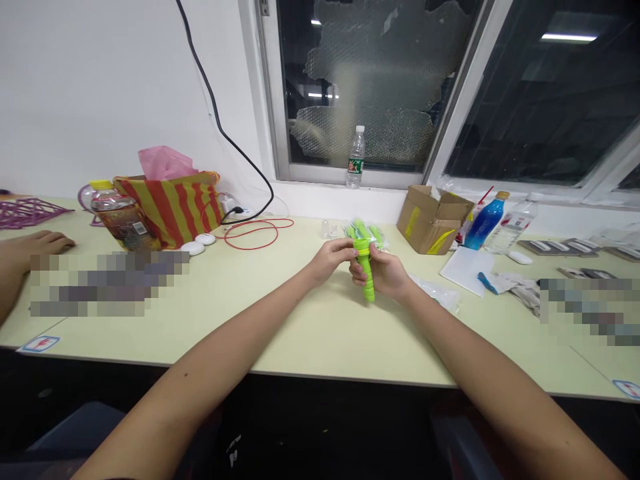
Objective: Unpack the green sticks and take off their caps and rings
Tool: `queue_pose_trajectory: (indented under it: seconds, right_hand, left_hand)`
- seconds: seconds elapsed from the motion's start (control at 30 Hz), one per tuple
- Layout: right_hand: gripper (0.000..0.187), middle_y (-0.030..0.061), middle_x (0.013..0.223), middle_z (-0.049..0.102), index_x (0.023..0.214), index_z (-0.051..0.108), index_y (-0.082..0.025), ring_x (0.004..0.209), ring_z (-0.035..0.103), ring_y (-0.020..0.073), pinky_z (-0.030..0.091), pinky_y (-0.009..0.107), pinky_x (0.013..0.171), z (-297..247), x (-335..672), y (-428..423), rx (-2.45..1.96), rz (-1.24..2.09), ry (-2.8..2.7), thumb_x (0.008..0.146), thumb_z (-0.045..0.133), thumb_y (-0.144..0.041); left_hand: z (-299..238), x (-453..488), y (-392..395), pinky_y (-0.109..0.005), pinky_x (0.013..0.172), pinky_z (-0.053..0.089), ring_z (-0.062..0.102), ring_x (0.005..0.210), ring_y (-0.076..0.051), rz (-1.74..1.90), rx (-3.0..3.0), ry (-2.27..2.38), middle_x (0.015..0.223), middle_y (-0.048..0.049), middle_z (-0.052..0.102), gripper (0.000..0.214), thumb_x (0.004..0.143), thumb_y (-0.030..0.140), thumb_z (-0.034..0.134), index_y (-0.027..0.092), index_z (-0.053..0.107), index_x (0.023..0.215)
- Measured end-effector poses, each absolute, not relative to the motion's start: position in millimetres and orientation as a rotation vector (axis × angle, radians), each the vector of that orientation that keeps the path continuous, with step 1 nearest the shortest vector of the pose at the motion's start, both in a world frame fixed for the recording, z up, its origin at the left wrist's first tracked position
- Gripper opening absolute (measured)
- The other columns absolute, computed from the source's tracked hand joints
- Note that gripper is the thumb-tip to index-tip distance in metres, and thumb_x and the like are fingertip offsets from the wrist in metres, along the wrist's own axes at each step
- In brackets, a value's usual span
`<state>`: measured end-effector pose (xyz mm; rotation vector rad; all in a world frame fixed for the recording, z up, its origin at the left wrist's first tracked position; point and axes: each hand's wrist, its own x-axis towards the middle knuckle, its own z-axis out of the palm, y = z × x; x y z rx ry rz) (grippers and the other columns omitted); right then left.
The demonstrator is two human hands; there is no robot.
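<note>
A pale yellow-green table runs along a white wall and a dark window. The glass shows ceiling lights, and a water bottle stands on the sill.

Both of the person's arms reach to the middle of the table. The right hand is closed round the shaft of a green torch and holds it nearly upright, just above the tabletop. The left hand comes in from the left and pinches the wide head at the top of the torch with its fingertips.

Just beyond the hands lies a clear packet of more green pieces. To the right of it are an open cardboard box and a blue bottle. To the left are a loop of red cable and a red-and-yellow striped bag. At the far left edge another person's hand rests flat on the table.

The work looks like fitting or turning the head on the shaft. The right hand would do best as a firm, unmoving clamp low on the shaft while the left fingertips alone do the turning. The head should stay square to the shaft so that it seats without jamming. Working low over the table means a slipped part would land close by.
</note>
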<state>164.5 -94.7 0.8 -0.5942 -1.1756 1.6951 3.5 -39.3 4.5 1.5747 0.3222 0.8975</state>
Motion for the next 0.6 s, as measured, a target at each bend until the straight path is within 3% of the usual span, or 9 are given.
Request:
queue_pose_trajectory:
  seconds: [0.17, 0.37, 0.5, 0.6]
  right_hand:
    - [0.038, -0.0002, 0.058, 0.049, 0.086, 0.05, -0.022, 0.044, 0.032, 0.0114, 0.032, 0.023, 0.043, -6, 165, -90, -0.61, 1.671, -1.204, 0.092, 0.041, -0.059]
    - [0.045, -0.0005, 0.055, 0.052, 0.085, 0.05, -0.021, 0.041, 0.039, 0.0129, 0.036, 0.026, 0.039, -14, 166, -83, -0.791, 1.511, -1.2, 0.087, 0.045, -0.065]
    - [0.045, -0.001, 0.055, 0.052, 0.085, 0.051, -0.02, 0.041, 0.042, 0.0125, 0.037, 0.026, 0.039, -21, 170, -75, -0.94, 1.249, -1.159, 0.086, 0.049, -0.065]
    - [0.045, -0.0001, 0.061, 0.055, 0.085, 0.051, -0.02, 0.046, 0.048, 0.013, 0.04, 0.026, 0.043, -25, 173, -68, -0.976, 1.041, -1.168, 0.086, 0.051, -0.065]
  left_hand:
    - [4, 5, -35, -0.034, 0.087, 0.045, 0.062, 0.086, -0.018, 0.998, 1.643, 0.411, 0.088, -0.0056, 0.07, 0.03, 0.073, 0.037, 0.076, 0.013, 0.073, 0.091]
    - [-9, 9, -28, -0.036, 0.087, 0.045, 0.063, 0.088, -0.02, 0.99, 1.645, 0.484, 0.091, -0.0076, 0.071, 0.042, 0.072, 0.046, 0.076, 0.012, 0.072, 0.096]
    - [-32, 5, -12, -0.036, 0.082, 0.048, 0.064, 0.086, -0.02, 1.083, 1.727, 0.67, 0.093, -0.0095, 0.07, 0.04, 0.082, 0.052, 0.062, 0.014, 0.067, 0.095]
    - [-46, -3, 7, -0.037, 0.084, 0.047, 0.063, 0.087, -0.021, 1.24, 2.081, 0.917, 0.104, -0.012, 0.066, 0.03, 0.089, 0.039, 0.053, 0.014, 0.064, 0.102]
